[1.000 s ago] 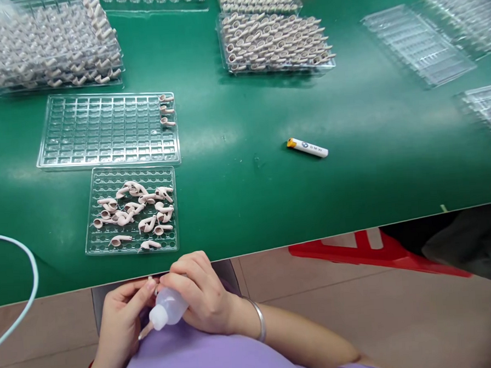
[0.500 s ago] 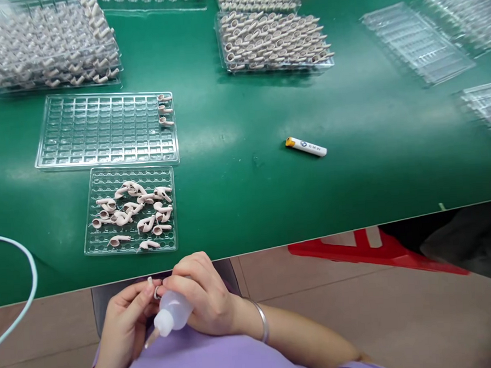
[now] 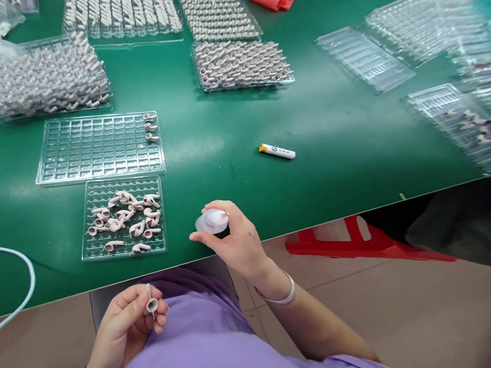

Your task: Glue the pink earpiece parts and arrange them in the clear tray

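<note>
By the left hand (image 3: 128, 317), a single earbud shell (image 3: 152, 306) is pinched between thumb and fingers, almost closed; its round cup is turned upward, and a thin wire hangs below. The right hand (image 3: 244, 244) is curved around a translucent squeeze bottle (image 3: 210, 223), wide as the bottle's body. On this bottle a short reddish mark is seen, but it cannot be read. Whether its bottom touches the green table (image 3: 224, 171) cannot be told. Beyond the right hand and to its right, a white lighter (image 3: 283, 152) with orange end is placed; a round emblem and small letters are printed on it, seemingly "BMW". Ahead of the left hand, a squarish clear tray (image 3: 93, 193) is loaded with loose earbud shells, lying in various directions. Farther ahead, touching or nearly so, a wider compartment tray (image 3: 99, 150) is found; only three shells are contained, all in its right-end column. Beyond the right hand, a densely filled tray (image 3: 257, 87) is seen.
</note>
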Available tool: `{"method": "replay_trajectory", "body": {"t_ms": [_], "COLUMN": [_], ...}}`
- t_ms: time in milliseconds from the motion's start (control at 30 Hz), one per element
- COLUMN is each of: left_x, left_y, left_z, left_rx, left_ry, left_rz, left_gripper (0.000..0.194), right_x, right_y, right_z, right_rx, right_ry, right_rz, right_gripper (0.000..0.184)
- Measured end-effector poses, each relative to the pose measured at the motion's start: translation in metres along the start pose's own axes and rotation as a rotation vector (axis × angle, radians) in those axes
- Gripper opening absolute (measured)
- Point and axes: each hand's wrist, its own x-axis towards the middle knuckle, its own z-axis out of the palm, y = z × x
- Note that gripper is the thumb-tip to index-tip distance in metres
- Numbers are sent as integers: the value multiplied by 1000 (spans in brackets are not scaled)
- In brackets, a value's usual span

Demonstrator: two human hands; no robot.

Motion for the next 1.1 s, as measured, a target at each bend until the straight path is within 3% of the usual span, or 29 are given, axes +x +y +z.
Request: {"method": "replay_trajectory", "body": {"t_ms": [133, 200, 233, 300, 333, 433, 500, 567, 733, 1100], "left_x": [2, 6, 7, 9, 9, 6, 3, 1, -4, -5], "left_y": [0, -2, -3, -3, -3, 0, 3, 6, 9, 14], "left_z": [0, -5, -7, -10, -10, -8, -5, -2, -1, 5], "left_rx": [68, 131, 168, 259, 313, 508, 634, 733, 897, 978], "left_ry": [34, 17, 2, -37, -59, -133, -169, -189, -217, -267], "left_rz": [8, 30, 55, 129, 166, 249, 299, 358, 435, 435], "left_gripper": [34, 36, 36, 33, 31, 25, 25, 26, 30, 30], "right_x": [-8, -17, -23, -34, -39, -43, -39, -33, -28, -36], "right_y": [8, 5, 1, -12, -20, -43, -52, -54, -52, -54], "right_z": [-5, -10, -13, -17, -18, -15, -9, -4, 0, 3], "right_rx": [11, 15, 23, 89, 164, 491, 663, 773, 840, 906], "right_ry": [14, 121, 226, 414, 408, -87, -288, -386, -489, -485], "right_rz": [102, 119, 108, 53, 16, -18, 19, 45, 70, 141], "right_gripper": [52, 62, 60, 39, 25, 5, 13, 19, 23, 25]}}
